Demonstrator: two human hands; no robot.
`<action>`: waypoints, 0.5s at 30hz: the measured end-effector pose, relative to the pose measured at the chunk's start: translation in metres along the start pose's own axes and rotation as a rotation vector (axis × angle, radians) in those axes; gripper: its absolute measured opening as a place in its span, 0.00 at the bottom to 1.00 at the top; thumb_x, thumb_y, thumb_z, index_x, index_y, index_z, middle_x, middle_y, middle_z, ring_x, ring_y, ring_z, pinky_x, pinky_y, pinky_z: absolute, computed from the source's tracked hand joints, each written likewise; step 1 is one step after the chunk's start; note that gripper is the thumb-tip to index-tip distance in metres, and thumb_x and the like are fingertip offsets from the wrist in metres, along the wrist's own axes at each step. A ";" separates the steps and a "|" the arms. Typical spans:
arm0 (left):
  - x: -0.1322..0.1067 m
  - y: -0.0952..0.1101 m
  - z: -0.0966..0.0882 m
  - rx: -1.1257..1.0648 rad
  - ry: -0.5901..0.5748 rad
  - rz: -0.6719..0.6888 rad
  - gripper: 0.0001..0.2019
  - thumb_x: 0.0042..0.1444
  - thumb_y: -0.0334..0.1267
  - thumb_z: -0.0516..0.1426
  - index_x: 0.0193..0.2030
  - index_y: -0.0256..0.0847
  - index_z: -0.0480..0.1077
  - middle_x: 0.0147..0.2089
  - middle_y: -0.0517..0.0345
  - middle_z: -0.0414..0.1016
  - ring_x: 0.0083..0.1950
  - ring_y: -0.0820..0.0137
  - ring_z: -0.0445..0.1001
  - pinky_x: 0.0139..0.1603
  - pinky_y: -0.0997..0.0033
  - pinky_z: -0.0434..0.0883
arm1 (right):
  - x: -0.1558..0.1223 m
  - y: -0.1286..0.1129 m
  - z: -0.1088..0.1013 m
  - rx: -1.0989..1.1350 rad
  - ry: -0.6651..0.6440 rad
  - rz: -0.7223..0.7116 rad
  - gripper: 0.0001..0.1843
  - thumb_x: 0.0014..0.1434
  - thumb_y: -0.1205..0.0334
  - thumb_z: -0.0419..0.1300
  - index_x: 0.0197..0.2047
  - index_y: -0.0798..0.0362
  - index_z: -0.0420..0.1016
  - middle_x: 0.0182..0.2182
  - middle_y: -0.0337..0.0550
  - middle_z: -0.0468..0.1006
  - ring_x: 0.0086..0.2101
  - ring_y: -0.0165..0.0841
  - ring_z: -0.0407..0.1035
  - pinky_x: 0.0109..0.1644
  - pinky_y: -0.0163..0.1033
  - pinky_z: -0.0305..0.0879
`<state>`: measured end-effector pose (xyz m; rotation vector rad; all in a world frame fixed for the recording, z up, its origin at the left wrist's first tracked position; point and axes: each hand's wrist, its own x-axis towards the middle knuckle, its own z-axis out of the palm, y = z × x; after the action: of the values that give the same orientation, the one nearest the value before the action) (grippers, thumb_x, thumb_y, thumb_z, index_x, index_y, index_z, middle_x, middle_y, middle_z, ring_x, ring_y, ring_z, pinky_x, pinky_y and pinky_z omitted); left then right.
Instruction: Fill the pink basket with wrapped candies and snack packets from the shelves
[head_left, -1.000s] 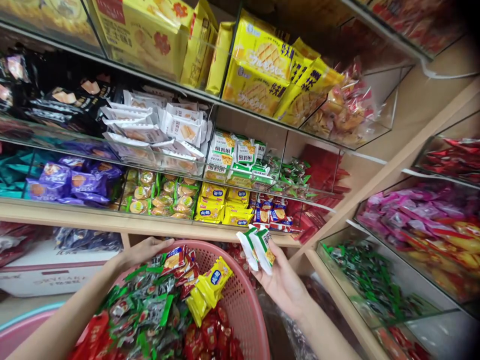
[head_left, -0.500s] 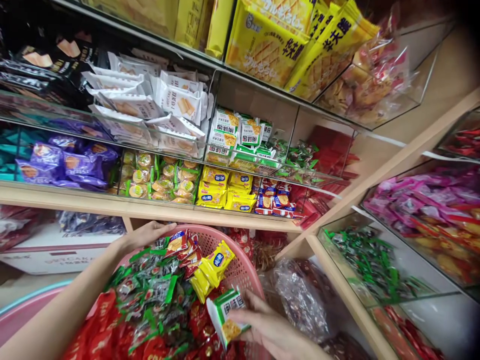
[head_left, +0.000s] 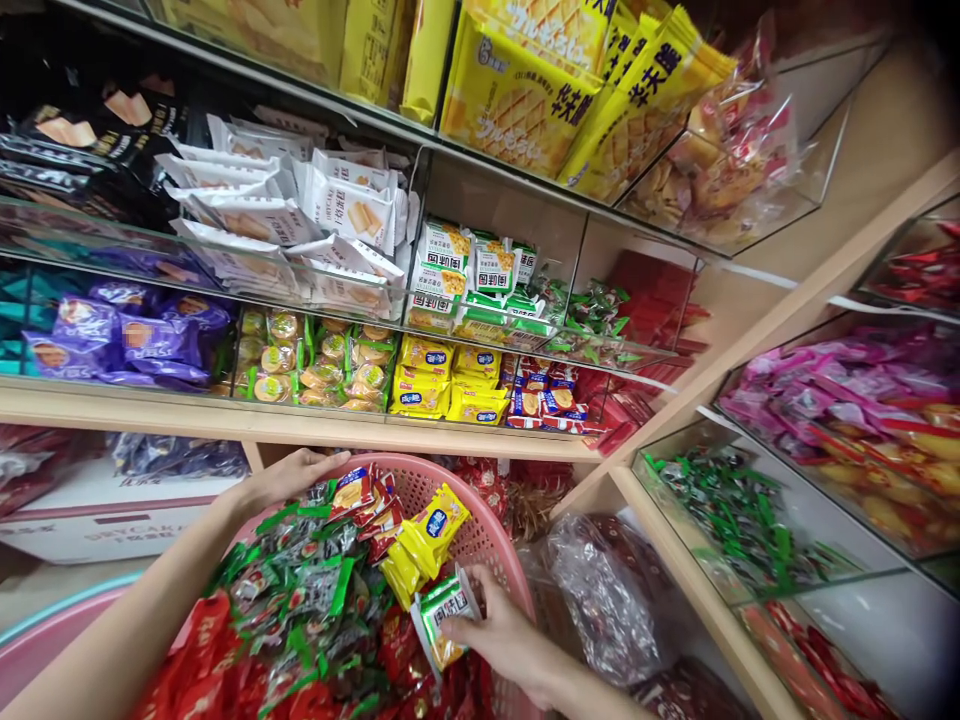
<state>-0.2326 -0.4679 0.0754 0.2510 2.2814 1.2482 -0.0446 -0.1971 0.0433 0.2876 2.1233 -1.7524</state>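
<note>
My right hand (head_left: pixel 502 625) pinches a white and green snack packet (head_left: pixel 444 618) between thumb and fingers, over the right side of a pink plastic basket (head_left: pixel 491 520). My left hand (head_left: pixel 300 472) grips the basket's far rim, its fingertips partly hidden there. Inside the basket lie green-wrapped candies (head_left: pixel 300 575), red packets (head_left: pixel 199 650), yellow packets (head_left: pixel 427 540) and red-and-blue biscuit packets (head_left: pixel 358 492). The yellow packets are just beyond the packet in my right hand.
Shelves ahead have clear bins of white cake packets (head_left: pixel 352 205), matching white and green packets (head_left: pixel 495 265) and purple packets (head_left: pixel 161 340). A wooden shelf edge (head_left: pixel 300 425) runs just beyond the basket. Right of it sits a clear plastic bag (head_left: pixel 600 590).
My right hand has shifted slightly up and left with the snack packet, deeper over the basket. My left hand stays at the rim. The view has moved slightly.
</note>
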 end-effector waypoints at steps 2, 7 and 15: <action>0.000 0.001 0.000 -0.004 -0.001 0.001 0.29 0.42 0.64 0.50 0.23 0.36 0.71 0.17 0.61 0.60 0.20 0.74 0.55 0.20 0.75 0.52 | 0.001 -0.004 -0.001 -0.073 0.019 -0.015 0.24 0.47 0.63 0.59 0.48 0.51 0.58 0.42 0.40 0.73 0.43 0.32 0.67 0.48 0.37 0.58; -0.002 0.003 0.001 -0.005 0.013 0.005 0.28 0.41 0.64 0.52 0.20 0.36 0.70 0.16 0.60 0.61 0.20 0.74 0.55 0.19 0.75 0.53 | 0.006 -0.009 -0.004 -0.279 0.049 -0.028 0.27 0.48 0.64 0.57 0.52 0.53 0.56 0.46 0.45 0.71 0.45 0.33 0.66 0.50 0.38 0.58; 0.000 -0.002 0.000 -0.001 -0.012 -0.008 0.30 0.45 0.63 0.49 0.26 0.34 0.73 0.19 0.57 0.64 0.21 0.74 0.56 0.19 0.76 0.51 | 0.010 0.000 0.001 -0.584 0.030 -0.037 0.30 0.53 0.61 0.52 0.59 0.60 0.53 0.57 0.56 0.60 0.58 0.39 0.51 0.61 0.45 0.45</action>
<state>-0.2323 -0.4694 0.0739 0.2480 2.2690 1.2410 -0.0533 -0.1986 0.0395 0.1124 2.5519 -1.0728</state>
